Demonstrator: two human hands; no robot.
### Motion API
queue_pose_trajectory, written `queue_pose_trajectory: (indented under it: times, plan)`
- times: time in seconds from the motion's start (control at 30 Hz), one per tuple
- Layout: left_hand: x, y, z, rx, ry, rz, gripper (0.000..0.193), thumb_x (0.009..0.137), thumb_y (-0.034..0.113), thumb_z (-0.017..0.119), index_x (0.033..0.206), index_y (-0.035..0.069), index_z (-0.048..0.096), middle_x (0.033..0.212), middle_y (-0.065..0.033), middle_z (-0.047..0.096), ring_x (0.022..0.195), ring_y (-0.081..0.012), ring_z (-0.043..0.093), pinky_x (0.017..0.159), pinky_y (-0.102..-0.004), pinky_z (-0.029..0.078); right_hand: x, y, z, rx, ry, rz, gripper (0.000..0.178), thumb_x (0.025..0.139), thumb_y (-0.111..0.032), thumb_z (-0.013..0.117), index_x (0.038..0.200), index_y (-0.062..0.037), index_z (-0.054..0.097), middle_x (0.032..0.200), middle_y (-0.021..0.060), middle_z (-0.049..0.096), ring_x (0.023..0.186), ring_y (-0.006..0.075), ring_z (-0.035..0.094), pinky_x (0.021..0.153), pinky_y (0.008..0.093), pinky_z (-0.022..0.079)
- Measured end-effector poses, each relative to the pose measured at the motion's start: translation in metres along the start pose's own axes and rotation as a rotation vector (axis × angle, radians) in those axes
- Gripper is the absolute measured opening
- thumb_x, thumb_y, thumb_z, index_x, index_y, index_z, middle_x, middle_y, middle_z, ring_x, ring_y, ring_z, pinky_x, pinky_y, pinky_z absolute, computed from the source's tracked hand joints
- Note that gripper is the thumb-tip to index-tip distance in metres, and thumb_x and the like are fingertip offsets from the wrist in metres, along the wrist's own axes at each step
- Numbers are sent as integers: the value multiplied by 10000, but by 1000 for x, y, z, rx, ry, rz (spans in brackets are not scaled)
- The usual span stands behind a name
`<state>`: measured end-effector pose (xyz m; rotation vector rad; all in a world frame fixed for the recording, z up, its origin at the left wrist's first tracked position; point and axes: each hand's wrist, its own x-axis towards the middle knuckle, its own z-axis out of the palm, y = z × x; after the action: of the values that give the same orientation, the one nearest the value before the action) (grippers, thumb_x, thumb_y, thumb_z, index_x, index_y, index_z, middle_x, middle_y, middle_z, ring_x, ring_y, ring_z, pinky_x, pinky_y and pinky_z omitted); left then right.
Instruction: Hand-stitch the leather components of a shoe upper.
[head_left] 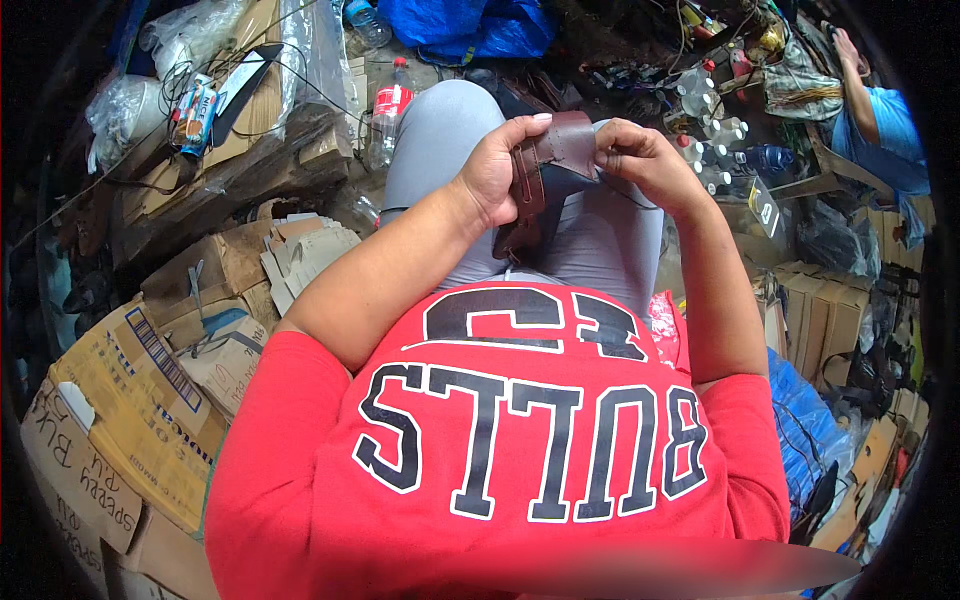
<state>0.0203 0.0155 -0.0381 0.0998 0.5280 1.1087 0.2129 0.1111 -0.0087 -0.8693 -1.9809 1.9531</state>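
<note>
My left hand [495, 170] grips a dark brown leather piece [560, 150] with a strap hanging down over my lap. My right hand [640, 155] pinches the upper right edge of the same piece, fingers curled on it. A thin dark thread runs from the leather toward my right wrist. Both hands are above my grey-trousered knees [440, 140]. My red shirt fills the lower middle of the view.
Flattened cardboard boxes [140, 400] pile up at the left, with plastic bottles [385, 110] and bags behind. Several white bottles [705, 130] stand at the upper right. Another person in a blue top [885, 120] sits far right. Blue plastic [800, 420] and more boxes lie at the right.
</note>
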Motion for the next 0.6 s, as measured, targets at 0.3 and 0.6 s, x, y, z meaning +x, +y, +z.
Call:
queue_pose_trajectory:
  times: [0.3, 0.6]
  plan:
    - [1, 0, 3, 21, 31, 5, 373, 865, 326, 512, 1083, 33, 587, 949, -112, 661, 857, -209, 644, 804, -358, 503, 2, -1, -5, -119, 5, -55, 141, 803, -4, 615, 941, -21, 642, 857, -17, 509, 816, 80, 494, 765, 225, 408]
    - [-1, 0, 4, 35, 38, -1, 378, 860, 348, 518, 1074, 46, 593, 937, -101, 663, 870, -202, 638, 808, -351, 497, 3, 0, -3, -64, -14, -53, 133, 798, -6, 621, 928, -23, 640, 851, -20, 527, 826, 74, 514, 759, 219, 410]
